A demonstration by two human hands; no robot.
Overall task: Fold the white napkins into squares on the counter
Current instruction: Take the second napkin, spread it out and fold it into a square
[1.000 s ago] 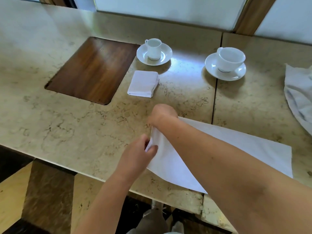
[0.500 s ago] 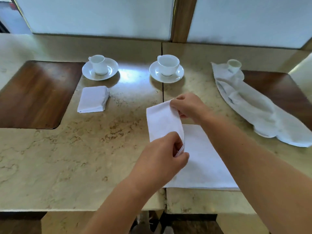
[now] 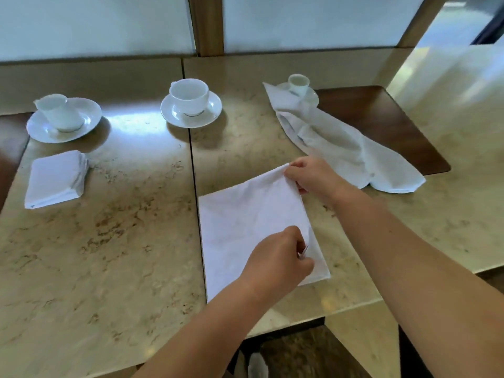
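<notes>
Both hands pinched the napkin (image 3: 245,227) by the counter's (image 3: 109,241) near edge, right hand (image 3: 313,178) clamping its far right corner, left hand (image 3: 278,257) its near right edge, long axis running away from the person, folded half lying leftward.

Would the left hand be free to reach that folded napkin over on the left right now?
Probably not yet. The left hand pinches the napkin being folded. The path to the folded napkin lies over bare counter, so letting go would free it.
</notes>
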